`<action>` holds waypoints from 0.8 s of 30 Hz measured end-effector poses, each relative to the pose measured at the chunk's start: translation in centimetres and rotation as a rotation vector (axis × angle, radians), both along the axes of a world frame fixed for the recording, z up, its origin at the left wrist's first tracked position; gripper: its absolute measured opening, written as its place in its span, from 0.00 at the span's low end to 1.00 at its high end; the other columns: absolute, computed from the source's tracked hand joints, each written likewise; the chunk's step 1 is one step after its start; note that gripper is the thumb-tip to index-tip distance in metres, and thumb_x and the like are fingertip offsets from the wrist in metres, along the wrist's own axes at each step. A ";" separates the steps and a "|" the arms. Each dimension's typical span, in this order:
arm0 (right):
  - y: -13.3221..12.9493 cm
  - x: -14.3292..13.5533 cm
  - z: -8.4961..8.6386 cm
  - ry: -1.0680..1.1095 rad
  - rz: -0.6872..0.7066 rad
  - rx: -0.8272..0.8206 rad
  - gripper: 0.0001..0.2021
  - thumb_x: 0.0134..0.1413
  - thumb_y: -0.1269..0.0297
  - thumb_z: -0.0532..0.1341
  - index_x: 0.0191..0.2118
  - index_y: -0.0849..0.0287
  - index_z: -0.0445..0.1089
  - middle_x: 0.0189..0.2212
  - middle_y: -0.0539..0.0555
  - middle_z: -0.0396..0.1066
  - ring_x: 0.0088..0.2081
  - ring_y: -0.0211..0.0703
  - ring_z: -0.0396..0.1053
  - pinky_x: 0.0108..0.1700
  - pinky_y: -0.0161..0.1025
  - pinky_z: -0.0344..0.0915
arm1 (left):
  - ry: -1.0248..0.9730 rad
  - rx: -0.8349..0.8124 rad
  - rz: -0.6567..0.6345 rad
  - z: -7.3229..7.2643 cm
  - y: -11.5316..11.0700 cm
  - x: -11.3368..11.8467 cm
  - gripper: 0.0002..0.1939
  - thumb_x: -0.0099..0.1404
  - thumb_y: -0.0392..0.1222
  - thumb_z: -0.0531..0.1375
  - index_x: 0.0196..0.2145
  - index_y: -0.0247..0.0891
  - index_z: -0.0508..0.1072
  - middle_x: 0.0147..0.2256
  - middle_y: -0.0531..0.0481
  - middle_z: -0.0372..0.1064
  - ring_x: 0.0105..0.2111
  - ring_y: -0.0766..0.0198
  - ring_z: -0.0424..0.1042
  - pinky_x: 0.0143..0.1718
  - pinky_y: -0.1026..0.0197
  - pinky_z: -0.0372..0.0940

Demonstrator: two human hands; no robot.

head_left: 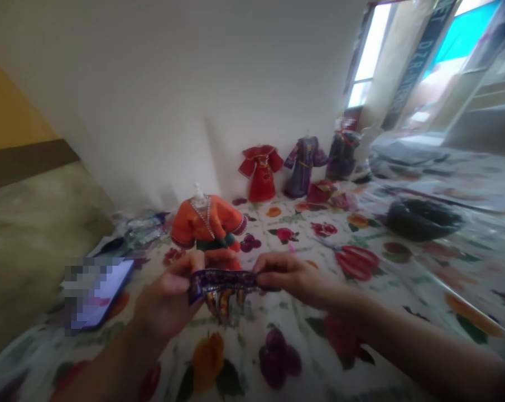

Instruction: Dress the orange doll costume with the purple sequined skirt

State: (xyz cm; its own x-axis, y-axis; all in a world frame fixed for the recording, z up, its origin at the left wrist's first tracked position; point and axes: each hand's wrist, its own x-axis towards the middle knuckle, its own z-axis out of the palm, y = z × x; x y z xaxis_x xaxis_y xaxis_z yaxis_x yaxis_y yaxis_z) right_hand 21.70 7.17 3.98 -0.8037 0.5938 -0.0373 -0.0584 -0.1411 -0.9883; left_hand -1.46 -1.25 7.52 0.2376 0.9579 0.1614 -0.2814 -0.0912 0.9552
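Stretched between my hands is a purple patterned fabric band [229, 278] with a shiny trim along it. My left hand [168, 290] pinches its left end between thumb and fingers. At the other end, my right hand [283, 274] grips it with the fingertips. Just behind the band stands a small orange doll robe [208, 220] with a beaded neckline and a dark green waist, on a white stand; the band and my hands cover its lower part. Gold and red strips hang below the band; whether they belong to it or the robe I cannot tell.
Red-handled scissors [356, 261] lie right of my hands. A phone [104, 296] is at left. Against the wall stand a red doll dress [260, 173], a purple one [304, 166] and a dark figure [343, 153]. A black coil-like bundle [423, 218] sits on the fruit-print tablecloth [252, 346].
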 end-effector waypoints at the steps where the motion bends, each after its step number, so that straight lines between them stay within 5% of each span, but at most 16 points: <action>1: 0.0 -0.2 0.3 0.010 -0.012 0.006 0.09 0.53 0.58 0.67 0.33 0.58 0.71 0.27 0.47 0.69 0.27 0.33 0.63 0.32 0.33 0.62 | -0.006 0.011 0.018 0.0 -0.2 -0.4 0.08 0.55 0.45 0.58 0.25 0.40 0.65 0.49 0.47 0.76 0.51 0.43 0.73 0.50 0.38 0.69; 8: 0.6 0.9 1.8 -0.068 0.087 0.232 0.10 0.58 0.57 0.64 0.35 0.60 0.70 0.25 0.47 0.66 0.25 0.31 0.58 0.27 0.31 0.53 | -0.025 0.005 0.021 -1.4 -1.0 -2.0 0.02 0.53 0.38 0.60 0.27 0.39 0.71 0.48 0.45 0.76 0.50 0.47 0.74 0.48 0.46 0.70; 12: 0.5 2.0 2.0 -0.117 0.098 0.310 0.10 0.60 0.58 0.63 0.36 0.60 0.70 0.26 0.47 0.66 0.26 0.31 0.60 0.28 0.31 0.56 | 0.164 0.031 0.088 -2.1 -1.5 -2.6 0.01 0.51 0.35 0.60 0.24 0.38 0.69 0.48 0.44 0.75 0.49 0.48 0.74 0.49 0.47 0.69; 17: 0.9 2.1 4.3 -0.162 0.122 0.422 0.11 0.60 0.56 0.62 0.38 0.60 0.73 0.31 0.51 0.71 0.31 0.36 0.67 0.32 0.34 0.63 | 0.281 0.092 0.037 -2.0 -2.0 -3.4 0.02 0.56 0.33 0.58 0.27 0.38 0.67 0.54 0.45 0.71 0.54 0.49 0.70 0.56 0.44 0.65; 21: 2.8 0.4 6.0 -0.137 -0.166 0.630 0.11 0.58 0.55 0.63 0.36 0.58 0.70 0.31 0.51 0.71 0.32 0.38 0.69 0.35 0.37 0.67 | 0.491 0.211 0.068 -1.0 -2.1 -3.7 0.02 0.59 0.37 0.57 0.29 0.39 0.66 0.56 0.42 0.68 0.56 0.47 0.67 0.57 0.43 0.62; 24: 4.7 -1.6 6.4 -0.099 -0.427 0.874 0.12 0.56 0.55 0.65 0.41 0.57 0.68 0.41 0.55 0.71 0.43 0.44 0.71 0.46 0.44 0.70 | 0.672 0.308 0.193 -0.2 -2.0 -3.9 0.01 0.58 0.38 0.56 0.29 0.39 0.66 0.58 0.42 0.66 0.57 0.45 0.66 0.57 0.43 0.61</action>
State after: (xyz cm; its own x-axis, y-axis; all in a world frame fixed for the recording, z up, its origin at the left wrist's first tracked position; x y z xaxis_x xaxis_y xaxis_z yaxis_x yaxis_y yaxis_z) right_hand 20.14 11.92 10.35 -0.5317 0.6848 0.4984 0.1544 0.6569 -0.7380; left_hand -5.37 -3.27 7.29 0.2116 0.9276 0.3079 0.3993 -0.3696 0.8390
